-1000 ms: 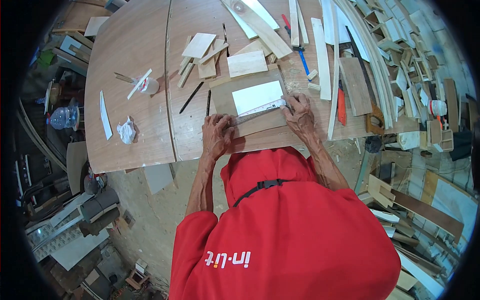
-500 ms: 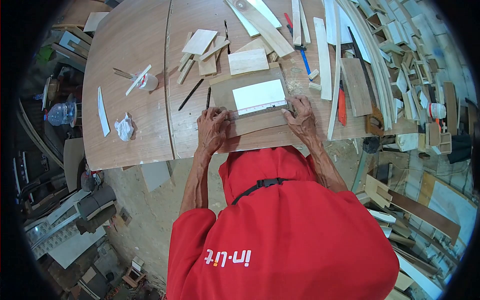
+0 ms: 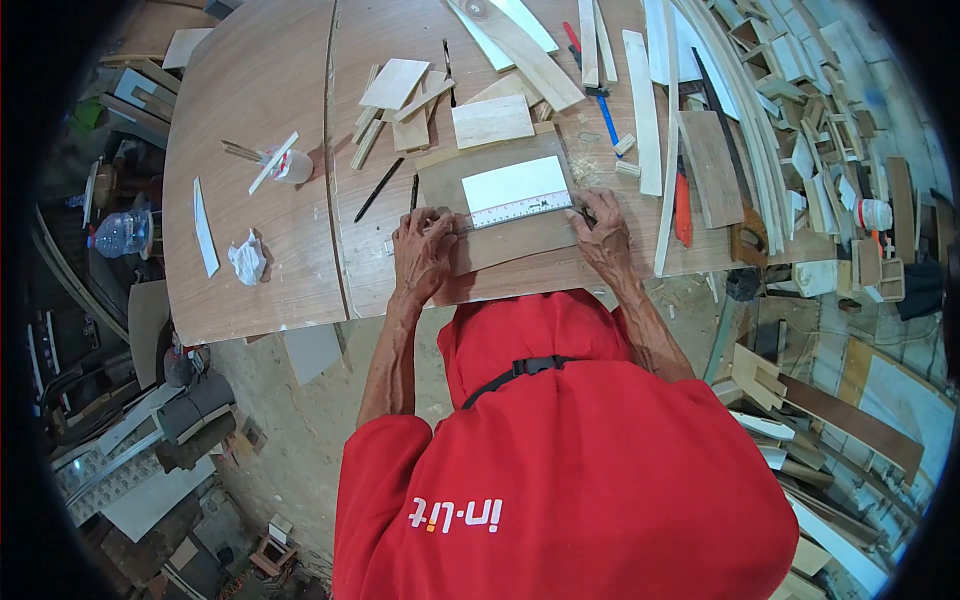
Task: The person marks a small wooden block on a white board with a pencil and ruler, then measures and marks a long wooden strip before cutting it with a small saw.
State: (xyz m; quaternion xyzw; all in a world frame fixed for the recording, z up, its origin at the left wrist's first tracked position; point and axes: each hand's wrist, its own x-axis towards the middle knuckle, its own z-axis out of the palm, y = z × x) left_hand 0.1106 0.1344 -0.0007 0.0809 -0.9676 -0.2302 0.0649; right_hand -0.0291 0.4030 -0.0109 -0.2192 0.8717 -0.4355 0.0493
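Note:
A clear ruler (image 3: 518,211) lies along the near edge of a white rectangular piece (image 3: 512,180). Beneath both is a grey-brown board (image 3: 500,252) on the table. My left hand (image 3: 425,250) is closed over the ruler's left end, its fingers bent down onto it. At the other end, the fingers of my right hand (image 3: 604,235) are bent around the ruler's right tip. Something small and dark shows by those fingertips, too small to name. A dark pencil-like stick (image 3: 414,190) lies just beyond my left hand.
Wooden pieces (image 3: 492,122) are stacked beyond the board. Another dark stick (image 3: 379,190) lies to the left, with a white cup (image 3: 292,166) and crumpled tissue (image 3: 247,257). Long strips (image 3: 643,115), a blue-handled tool (image 3: 608,120) and a handsaw (image 3: 748,243) lie to the right.
The ruler now looks brighter and its markings show more clearly against the white piece's near edge. My right fingers have shifted slightly at its end; my left hand stays on it.

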